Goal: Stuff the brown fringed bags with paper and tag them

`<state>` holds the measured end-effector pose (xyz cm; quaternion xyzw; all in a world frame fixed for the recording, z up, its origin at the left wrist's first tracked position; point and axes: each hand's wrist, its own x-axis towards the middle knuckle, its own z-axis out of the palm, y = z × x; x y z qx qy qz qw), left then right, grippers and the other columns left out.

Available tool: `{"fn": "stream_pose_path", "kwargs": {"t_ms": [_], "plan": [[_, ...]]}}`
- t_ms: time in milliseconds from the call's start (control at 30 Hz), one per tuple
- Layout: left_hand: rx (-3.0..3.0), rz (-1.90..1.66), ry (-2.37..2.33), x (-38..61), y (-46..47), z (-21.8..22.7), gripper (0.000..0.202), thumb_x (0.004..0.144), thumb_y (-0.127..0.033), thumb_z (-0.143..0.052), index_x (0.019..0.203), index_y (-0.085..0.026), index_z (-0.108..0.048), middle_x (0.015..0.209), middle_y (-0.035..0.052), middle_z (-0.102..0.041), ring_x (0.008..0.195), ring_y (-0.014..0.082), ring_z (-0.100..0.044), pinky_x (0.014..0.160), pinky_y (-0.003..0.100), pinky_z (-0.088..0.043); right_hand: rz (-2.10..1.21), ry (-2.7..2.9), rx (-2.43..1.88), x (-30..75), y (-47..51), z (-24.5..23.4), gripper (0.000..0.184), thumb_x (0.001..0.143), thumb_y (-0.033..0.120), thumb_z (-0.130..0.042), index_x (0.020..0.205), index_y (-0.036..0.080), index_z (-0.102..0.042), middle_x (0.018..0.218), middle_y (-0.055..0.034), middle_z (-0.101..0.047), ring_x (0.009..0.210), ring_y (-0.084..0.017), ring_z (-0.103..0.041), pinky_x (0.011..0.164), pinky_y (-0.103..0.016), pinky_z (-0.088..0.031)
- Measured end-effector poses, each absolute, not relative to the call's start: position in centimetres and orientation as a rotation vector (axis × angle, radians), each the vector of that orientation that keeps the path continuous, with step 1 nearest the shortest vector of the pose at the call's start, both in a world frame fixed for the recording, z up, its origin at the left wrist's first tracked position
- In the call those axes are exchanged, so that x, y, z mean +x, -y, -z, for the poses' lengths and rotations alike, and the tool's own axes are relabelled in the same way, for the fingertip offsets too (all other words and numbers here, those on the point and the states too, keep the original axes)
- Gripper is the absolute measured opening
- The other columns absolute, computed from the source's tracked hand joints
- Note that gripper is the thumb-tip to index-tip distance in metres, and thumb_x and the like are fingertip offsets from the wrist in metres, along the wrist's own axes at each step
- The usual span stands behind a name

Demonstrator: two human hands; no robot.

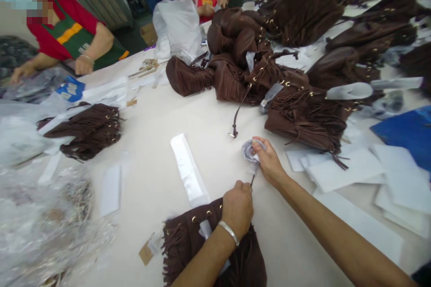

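Note:
A dark brown fringed bag (188,237) with gold eyelets lies on the table in front of me. My left hand (238,208) is closed at the bag's top edge, its fingers around a thin dark cord (252,181); the fingertips are partly hidden. In my right hand (267,159) is a coil wrapped in clear plastic (249,150), pinched between thumb and fingers just above the cord. A white paper strip (189,168) lies beyond the bag. Left of the bag rests a brown cardboard tag (146,253).
Brown fringed bags (242,54) are heaped at the back right. White sheets (346,168) and a blue sheet (407,136) lie at right. Clear plastic bags (43,219) cover the left front, near another fringed bag (90,128). Two people work across the table.

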<state>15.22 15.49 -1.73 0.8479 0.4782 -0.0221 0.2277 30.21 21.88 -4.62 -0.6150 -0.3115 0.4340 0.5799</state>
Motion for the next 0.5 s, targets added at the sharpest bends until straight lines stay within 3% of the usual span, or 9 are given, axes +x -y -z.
{"fn": "stream_pose_path", "kwargs": {"t_ms": [167, 267, 333, 500], "plan": [[2.299, 0.036, -1.261, 14.5, -15.3, 0.7, 0.025, 0.097, -0.021, -0.035, 0.108, -0.017, -0.057, 0.101, 0.0058, -0.061, 0.084, 0.0162, -0.064, 0.075, 0.029, -0.053, -1.069, 0.731, -1.438, 29.7, -22.2, 4.7, 0.055, 0.08, 0.061, -0.06, 0.111, 0.019, -0.046, 0.078, 0.0003, -0.055, 0.075, -0.017, -0.055, 0.077, -0.032, -0.046], [2.278, -0.147, -1.326, 11.9, -15.1, -1.6, 0.034, 0.098, -0.026, -0.038, 0.131, -0.018, -0.044, 0.123, 0.0094, -0.056, 0.106, 0.0168, -0.06, 0.089, 0.028, -0.051, -1.207, 0.787, -1.498, 30.0, -22.1, 3.8, 0.06, 0.075, 0.056, -0.068, 0.117, 0.02, -0.044, 0.086, -0.002, -0.061, 0.082, -0.019, -0.059, 0.08, -0.035, -0.047], [2.284, -0.208, -1.521, 9.3, -14.9, -3.1, 0.038, 0.098, -0.028, -0.038, 0.135, -0.017, -0.04, 0.13, 0.0112, -0.052, 0.115, 0.0194, -0.055, 0.094, 0.032, -0.048, -1.32, 0.803, -1.507, 30.5, -22.0, 3.2, 0.064, 0.072, 0.05, -0.072, 0.121, 0.022, -0.042, 0.096, -0.004, -0.064, 0.087, -0.021, -0.062, 0.082, -0.037, -0.048], [2.333, 0.086, -1.569, 4.6, -14.5, -4.5, 0.017, 0.094, -0.028, -0.048, 0.105, -0.021, -0.059, 0.094, 0.0044, -0.061, 0.093, 0.0234, -0.057, 0.083, 0.042, -0.049, -1.494, 1.007, -1.364, 30.6, -22.3, 2.1, 0.059, 0.074, 0.04, -0.071, 0.126, 0.024, -0.047, 0.112, -0.0074, -0.064, 0.103, -0.024, -0.061, 0.091, -0.042, -0.047]]}}
